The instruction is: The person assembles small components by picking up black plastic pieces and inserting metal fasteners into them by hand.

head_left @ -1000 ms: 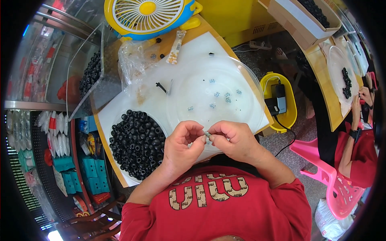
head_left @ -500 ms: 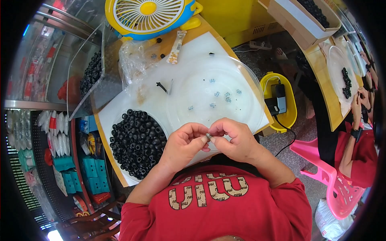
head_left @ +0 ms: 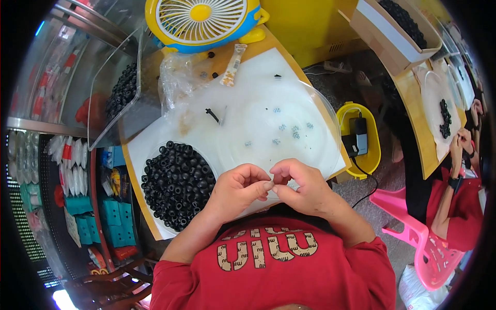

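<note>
In front of my shirt, my left hand (head_left: 238, 190) and my right hand (head_left: 304, 187) meet fingertip to fingertip, each closed in a pinch. Whatever lies between them is too small and covered to make out. Beyond them is a round clear tray (head_left: 330, 116) holding several small clusters of bluish bits (head_left: 295, 132). Just left of my left hand, a heap of shiny black pieces with holes (head_left: 178, 186), like big beads, fills a round clear dish. A thin black stick-like piece (head_left: 211, 114) lies on the white sheet (head_left: 248, 70).
A yellow and blue fan (head_left: 201, 26) stands at the back, near a crumpled plastic bag (head_left: 175, 80) and a wrapper (head_left: 234, 64). At left a clear bin (head_left: 111, 132) holds black pieces. Right are a yellow bucket (head_left: 369, 165), a pink chair (head_left: 413, 232) and a co-worker's hands (head_left: 460, 142).
My fingertips have stayed together, with the pinch shifted slightly and the small thing less visible. The whole view has moved a little. The co-worker's hands have shifted.
</note>
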Demonstrator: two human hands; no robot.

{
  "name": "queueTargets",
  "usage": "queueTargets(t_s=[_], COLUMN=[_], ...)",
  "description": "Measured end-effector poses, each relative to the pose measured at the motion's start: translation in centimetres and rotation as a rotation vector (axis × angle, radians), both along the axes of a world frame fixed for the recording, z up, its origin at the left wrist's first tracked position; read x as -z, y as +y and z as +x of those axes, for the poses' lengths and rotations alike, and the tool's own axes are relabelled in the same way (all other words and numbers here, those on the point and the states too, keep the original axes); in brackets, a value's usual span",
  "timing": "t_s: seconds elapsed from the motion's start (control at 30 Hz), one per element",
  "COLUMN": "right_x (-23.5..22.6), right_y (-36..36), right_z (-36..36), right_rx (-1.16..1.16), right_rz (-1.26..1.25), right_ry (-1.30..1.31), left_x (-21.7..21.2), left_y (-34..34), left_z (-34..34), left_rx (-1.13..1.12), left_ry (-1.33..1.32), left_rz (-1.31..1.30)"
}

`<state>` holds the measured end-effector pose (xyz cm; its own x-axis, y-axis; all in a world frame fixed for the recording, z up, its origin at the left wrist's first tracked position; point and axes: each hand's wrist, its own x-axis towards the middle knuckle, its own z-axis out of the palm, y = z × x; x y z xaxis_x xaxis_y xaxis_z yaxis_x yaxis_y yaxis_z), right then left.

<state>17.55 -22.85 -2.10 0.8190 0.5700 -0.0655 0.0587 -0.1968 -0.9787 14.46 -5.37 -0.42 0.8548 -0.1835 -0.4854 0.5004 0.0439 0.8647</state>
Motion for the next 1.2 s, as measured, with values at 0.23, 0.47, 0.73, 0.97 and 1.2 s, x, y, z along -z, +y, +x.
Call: queueTargets(t_s=[0.23,0.47,0.73,0.97,1.2], right_x=[0.3,-0.2,0.2,-0.5,-1.2], right_y=[-1.2,-0.1,0.8,1.1,1.4], right_z=[0.9,0.4,0.1,-0.8,-2.2], right_rx=[0.141,0.069,0.015,0.013,0.043], right_rz=[0.095,0.064,0.009,-0.019,-0.064], right_ry=[-0.007,-0.13,-0.359,-0.351,-0.35], left_x=[-1.6,0.1,-0.5,-0.6,-0.5], left_y=[1.3,0.4,0.6,0.0,-0.3], left_z=[0.9,0.5,-0.3,-1.9,-3.2], left_rx=[-0.243,-0.238,-0.165,-0.156,-0.104], left_ry=[-0.176,-0.023,0.073,-0.131,-0.252], left_rz=[-0.093,-0.285,-0.36,-0.099,0.152])
